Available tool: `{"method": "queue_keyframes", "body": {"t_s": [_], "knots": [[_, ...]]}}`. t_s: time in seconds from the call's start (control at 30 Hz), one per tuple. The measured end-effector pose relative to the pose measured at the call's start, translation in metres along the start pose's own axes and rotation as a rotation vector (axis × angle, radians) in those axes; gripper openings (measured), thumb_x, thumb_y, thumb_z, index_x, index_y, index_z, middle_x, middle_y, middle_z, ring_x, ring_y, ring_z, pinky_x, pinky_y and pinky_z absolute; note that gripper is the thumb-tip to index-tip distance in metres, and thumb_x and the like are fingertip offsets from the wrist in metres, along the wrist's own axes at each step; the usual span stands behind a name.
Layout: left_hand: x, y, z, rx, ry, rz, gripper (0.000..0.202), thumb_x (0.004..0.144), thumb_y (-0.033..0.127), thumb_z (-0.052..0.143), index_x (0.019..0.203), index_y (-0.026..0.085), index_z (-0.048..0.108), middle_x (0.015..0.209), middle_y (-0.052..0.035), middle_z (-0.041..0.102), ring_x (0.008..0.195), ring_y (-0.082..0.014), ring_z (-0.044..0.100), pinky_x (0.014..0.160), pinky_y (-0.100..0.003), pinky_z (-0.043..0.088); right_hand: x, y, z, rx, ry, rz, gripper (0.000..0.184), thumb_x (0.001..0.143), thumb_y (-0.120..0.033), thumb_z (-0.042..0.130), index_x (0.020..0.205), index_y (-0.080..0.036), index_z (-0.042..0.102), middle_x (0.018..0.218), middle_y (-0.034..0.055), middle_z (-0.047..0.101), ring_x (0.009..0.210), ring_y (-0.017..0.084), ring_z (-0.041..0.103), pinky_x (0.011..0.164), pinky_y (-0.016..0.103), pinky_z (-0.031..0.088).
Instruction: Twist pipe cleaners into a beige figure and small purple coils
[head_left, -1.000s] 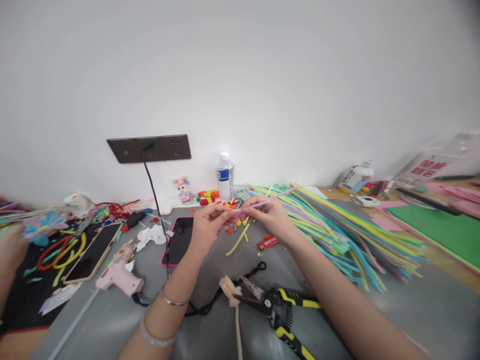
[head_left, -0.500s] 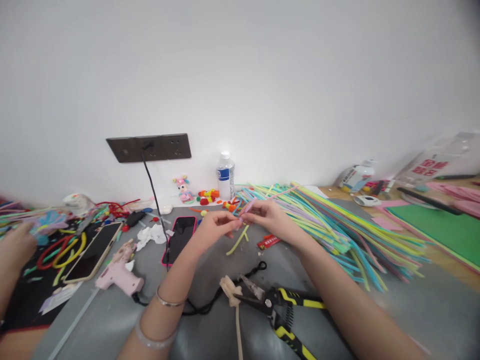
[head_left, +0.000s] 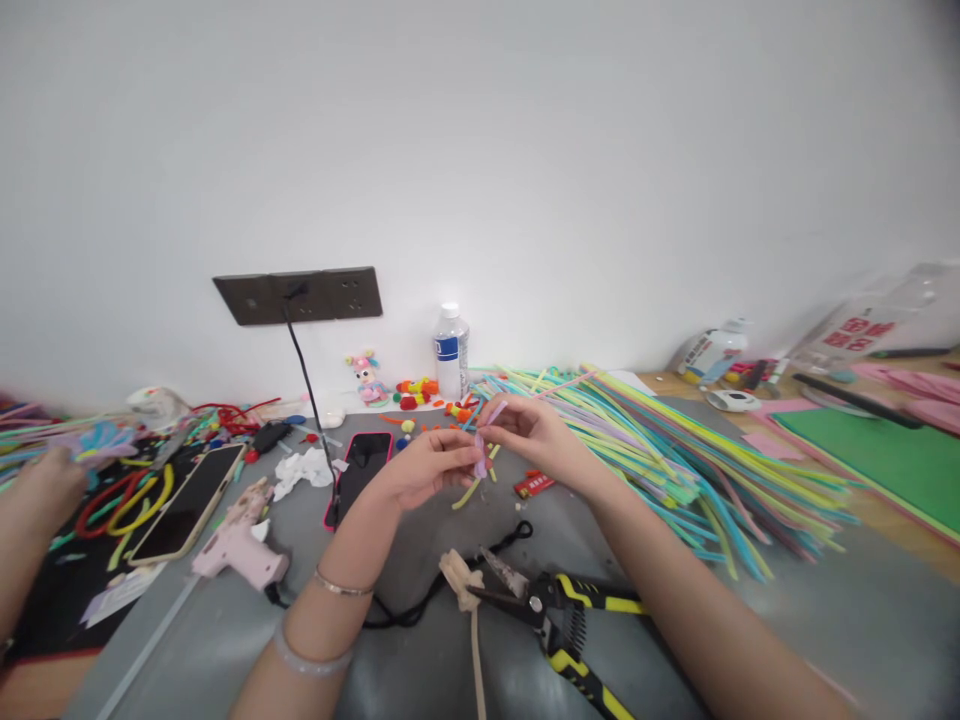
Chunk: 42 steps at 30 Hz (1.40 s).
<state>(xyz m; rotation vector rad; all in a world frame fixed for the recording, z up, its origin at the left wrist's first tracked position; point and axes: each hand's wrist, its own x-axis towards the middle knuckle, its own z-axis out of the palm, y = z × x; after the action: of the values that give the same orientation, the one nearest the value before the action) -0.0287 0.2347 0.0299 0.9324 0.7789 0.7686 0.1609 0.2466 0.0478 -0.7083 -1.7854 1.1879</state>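
Observation:
Between my two hands is a short, bent purple pipe cleaner (head_left: 481,452). My left hand (head_left: 429,465) pinches its lower part, while my right hand (head_left: 531,432) grips the upper end, which sticks up past the fingertips. Just below them on the grey mat lies a yellow-green pipe cleaner piece (head_left: 469,492). Nearer to me, black-and-yellow shears (head_left: 551,610) lie with their blades apart. A beige pipe cleaner shape on a long stem (head_left: 461,580) touches the blade tips.
A large pile of pastel pipe cleaners (head_left: 645,450) spreads to the right. On the left are a pink glue gun (head_left: 241,545), two phones (head_left: 364,470) and crumpled tissue (head_left: 304,472). A bottle (head_left: 450,352) stands by the wall. Another person's hand (head_left: 49,495) holds a blue-purple piece at far left.
My left hand has turned slightly, and more of the purple pipe cleaner now shows between my fingers, hanging lower. The other person's hand at far left has shifted to the right.

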Motion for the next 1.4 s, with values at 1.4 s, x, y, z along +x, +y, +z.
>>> {"method": "queue_keyframes", "body": {"t_s": [1.4], "knots": [[0.005,-0.004,0.003,0.344,0.291,0.545,0.026,0.067,0.036,0.083,0.081,0.016,0.074,0.077,-0.0057,0.077,0.070,-0.0201,0.073,0.069,-0.031,0.058,0.003,0.003,-0.006,-0.373,0.150,-0.073,0.024,0.086,-0.041,0.068,0.078,-0.020,0.075,0.076,0.0052,0.074,0.068,0.019,0.065,0.063,0.031,0.048]]}}
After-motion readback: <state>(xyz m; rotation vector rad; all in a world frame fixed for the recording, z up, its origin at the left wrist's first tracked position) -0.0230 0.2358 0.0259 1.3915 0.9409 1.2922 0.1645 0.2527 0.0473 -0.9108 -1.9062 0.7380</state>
